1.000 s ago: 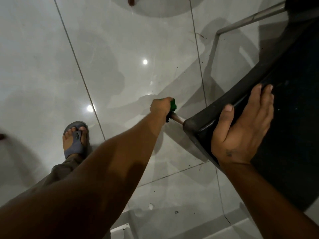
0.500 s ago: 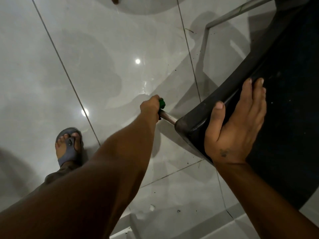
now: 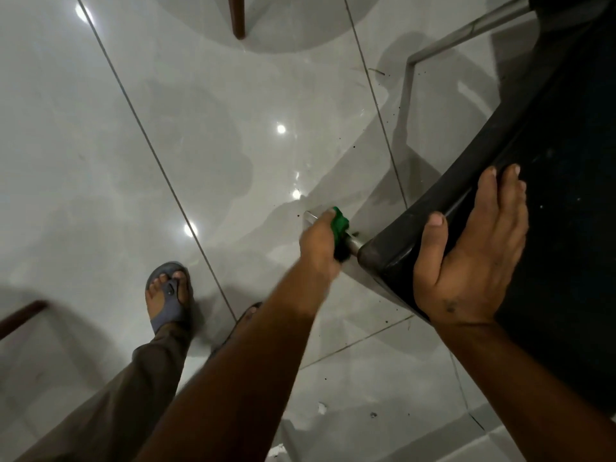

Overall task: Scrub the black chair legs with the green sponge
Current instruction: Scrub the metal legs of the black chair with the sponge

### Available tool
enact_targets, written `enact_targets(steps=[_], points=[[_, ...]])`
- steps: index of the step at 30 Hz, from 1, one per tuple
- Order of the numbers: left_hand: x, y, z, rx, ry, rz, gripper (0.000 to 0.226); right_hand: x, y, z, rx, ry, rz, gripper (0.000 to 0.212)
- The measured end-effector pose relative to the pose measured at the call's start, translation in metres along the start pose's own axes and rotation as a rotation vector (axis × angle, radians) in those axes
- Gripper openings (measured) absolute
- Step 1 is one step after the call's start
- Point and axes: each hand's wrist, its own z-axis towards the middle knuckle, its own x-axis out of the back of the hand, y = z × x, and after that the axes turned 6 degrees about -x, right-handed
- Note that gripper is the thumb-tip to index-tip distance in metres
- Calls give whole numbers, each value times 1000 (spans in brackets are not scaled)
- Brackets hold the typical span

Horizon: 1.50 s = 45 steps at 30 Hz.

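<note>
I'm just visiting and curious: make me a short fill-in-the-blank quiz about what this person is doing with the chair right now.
1. The left hand grips a sponge whose colour is ____.
2. The sponge is wrapped around a metal chair ____.
3. The right hand rests flat on the chair seat, which is ____ in colour.
4. On the tiled floor, the visible foot wears a ____.

Missing words: green; leg; black; sandal

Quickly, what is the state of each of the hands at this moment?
Left hand: closed, holding the green sponge around the chair leg.
Right hand: open, resting flat on the black chair seat edge.
</note>
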Motion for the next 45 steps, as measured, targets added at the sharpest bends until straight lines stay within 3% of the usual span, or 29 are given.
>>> enact_targets(steps=[3, 5, 7, 13, 17, 23, 29, 37, 45], points=[[-9, 33, 52, 30, 108, 461, 19, -1, 2, 0, 5, 5, 3, 69], [-7, 39, 75, 68, 87, 765, 23, -3, 4, 0, 13, 11, 9, 69], [-10, 38, 83, 15, 36, 860, 20, -4, 6, 0, 20, 4, 2, 70], [-16, 28, 8, -190, -86, 806, 28, 0, -1, 1, -14, -15, -27, 70], [-16, 25, -47, -136, -106, 681, 65, 6, -8, 4, -40, -53, -67, 72], [-20, 41, -78, -89, -89, 667, 46, 9, -11, 4, -58, -124, -98, 72], [-32, 69, -89, -204, -37, 697, 38, 38, -25, 34, -71, -314, -129, 83], [-155, 144, -35, -333, -168, 625, 71, 36, 19, 204, -6, -366, -147, 88], [-300, 189, 59, -369, -331, 731, 68, 6, 46, 212, -1, -247, -15, 85]])
